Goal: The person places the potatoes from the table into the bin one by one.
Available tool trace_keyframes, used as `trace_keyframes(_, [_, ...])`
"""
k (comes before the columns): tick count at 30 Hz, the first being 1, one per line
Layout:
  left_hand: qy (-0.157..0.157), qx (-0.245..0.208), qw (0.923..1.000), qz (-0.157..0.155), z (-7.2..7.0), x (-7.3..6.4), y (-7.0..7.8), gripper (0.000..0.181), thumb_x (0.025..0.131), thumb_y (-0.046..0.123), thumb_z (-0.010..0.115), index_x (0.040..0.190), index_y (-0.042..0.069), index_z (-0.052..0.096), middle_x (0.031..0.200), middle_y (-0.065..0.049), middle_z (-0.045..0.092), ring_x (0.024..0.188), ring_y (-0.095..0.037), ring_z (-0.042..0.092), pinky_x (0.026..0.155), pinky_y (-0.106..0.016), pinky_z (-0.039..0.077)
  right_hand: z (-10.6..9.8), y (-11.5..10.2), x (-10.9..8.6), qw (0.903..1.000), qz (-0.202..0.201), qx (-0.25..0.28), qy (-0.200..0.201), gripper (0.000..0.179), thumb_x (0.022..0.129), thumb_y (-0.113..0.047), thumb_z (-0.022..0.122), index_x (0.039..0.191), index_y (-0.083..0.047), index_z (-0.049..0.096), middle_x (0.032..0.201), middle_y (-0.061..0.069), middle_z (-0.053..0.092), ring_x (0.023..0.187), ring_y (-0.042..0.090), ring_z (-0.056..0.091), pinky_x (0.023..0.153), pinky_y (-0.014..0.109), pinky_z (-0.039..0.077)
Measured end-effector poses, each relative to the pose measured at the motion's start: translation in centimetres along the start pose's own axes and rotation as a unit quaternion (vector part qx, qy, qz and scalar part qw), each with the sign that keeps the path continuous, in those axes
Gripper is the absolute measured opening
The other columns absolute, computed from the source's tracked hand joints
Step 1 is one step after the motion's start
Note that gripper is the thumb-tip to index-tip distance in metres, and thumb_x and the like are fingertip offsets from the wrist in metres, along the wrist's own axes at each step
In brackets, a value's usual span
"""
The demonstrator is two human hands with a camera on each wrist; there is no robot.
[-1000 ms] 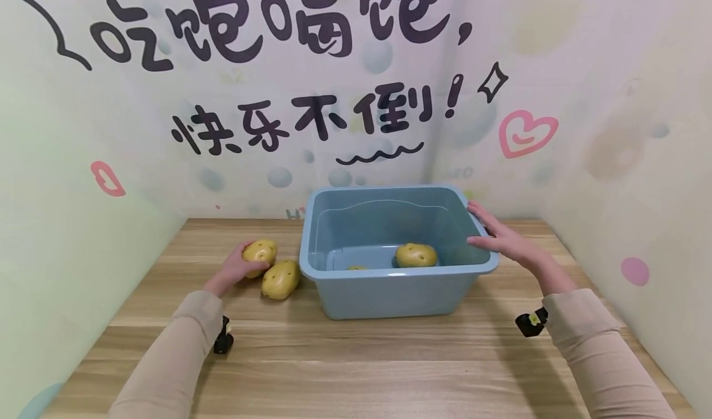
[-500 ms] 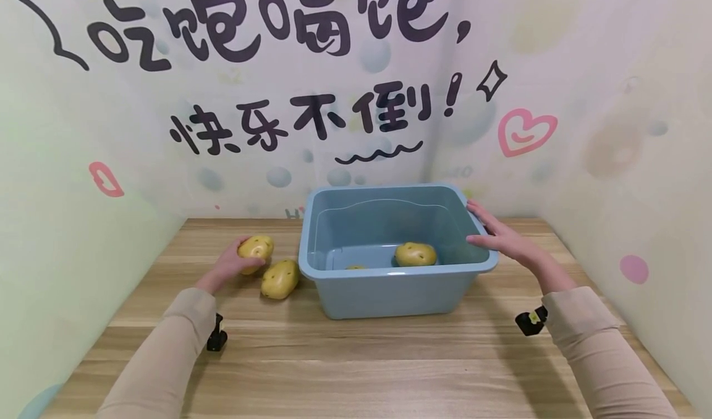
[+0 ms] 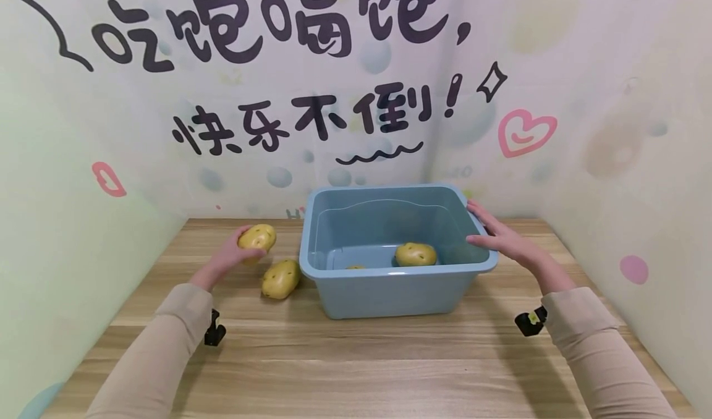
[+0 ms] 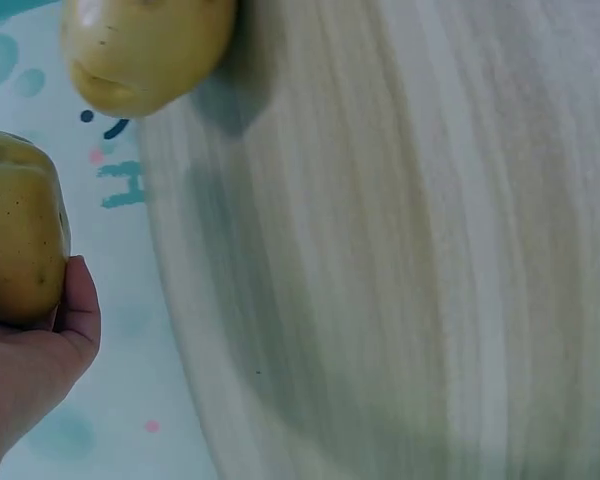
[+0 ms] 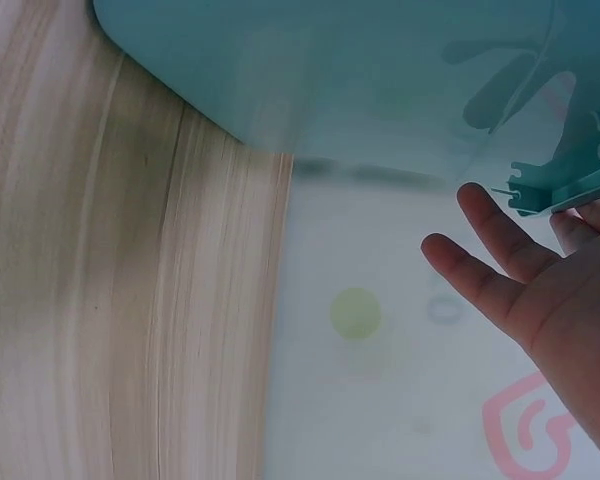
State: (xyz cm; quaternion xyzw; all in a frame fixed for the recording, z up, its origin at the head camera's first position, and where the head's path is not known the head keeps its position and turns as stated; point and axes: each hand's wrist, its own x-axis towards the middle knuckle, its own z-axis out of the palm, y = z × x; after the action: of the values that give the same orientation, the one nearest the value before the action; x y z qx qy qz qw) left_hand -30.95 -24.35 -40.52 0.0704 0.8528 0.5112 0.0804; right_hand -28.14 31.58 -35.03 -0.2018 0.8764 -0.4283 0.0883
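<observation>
My left hand (image 3: 225,258) grips a yellow potato (image 3: 258,237) at the left, raised over the wooden table; the left wrist view shows the thumb and palm around this potato (image 4: 18,232). A second potato (image 3: 280,279) lies on the table just right of and below that hand, close to the blue plastic basin (image 3: 389,296). Inside the basin, one potato (image 3: 416,254) rests toward the right, and the top of another potato (image 3: 356,267) peeks over the front rim. My right hand (image 3: 510,244) rests on the basin's right rim, its fingers extended (image 5: 480,275).
The wooden table (image 3: 356,369) ends at a printed wall (image 3: 250,184) behind the basin. More walls close in on the left (image 3: 67,240) and right (image 3: 639,178). Small black devices (image 3: 214,329) are strapped at both wrists.
My left hand has lifted the potato off the table, shifting slightly left and then up. The right hand and the basin hold their place.
</observation>
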Motion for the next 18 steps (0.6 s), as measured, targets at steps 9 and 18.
trace_keyframes(9, [-0.006, 0.006, 1.0000, -0.003, -0.3, -0.9, 1.8, 0.081, 0.083, 0.019, 0.064, 0.143, 0.001, 0.014, 0.134, -0.029, 0.028, 0.113, -0.036, 0.039, 0.086, -0.038, 0.037, 0.0, 0.0, -0.1, 1.0000, 0.000, 0.005, 0.002, 0.078, 0.090, -0.024, 0.053, 0.148, -0.015, 0.002, 0.153, 0.011, -0.009, 0.134, 0.048, 0.003, 0.099, 0.068, 0.013])
trace_keyframes(18, [-0.005, 0.010, 0.9999, 0.003, -0.6, -1.5, 3.1, 0.081, 0.083, 0.019, 0.064, 0.144, 0.004, 0.014, 0.136, -0.027, 0.026, 0.113, -0.036, 0.037, 0.085, -0.040, 0.036, 0.1, 0.2, -0.2, 1.0000, 0.001, 0.008, 0.001, 0.078, 0.090, -0.026, 0.052, 0.148, -0.018, 0.001, 0.154, 0.008, -0.009, 0.136, 0.045, 0.000, 0.099, 0.068, 0.012])
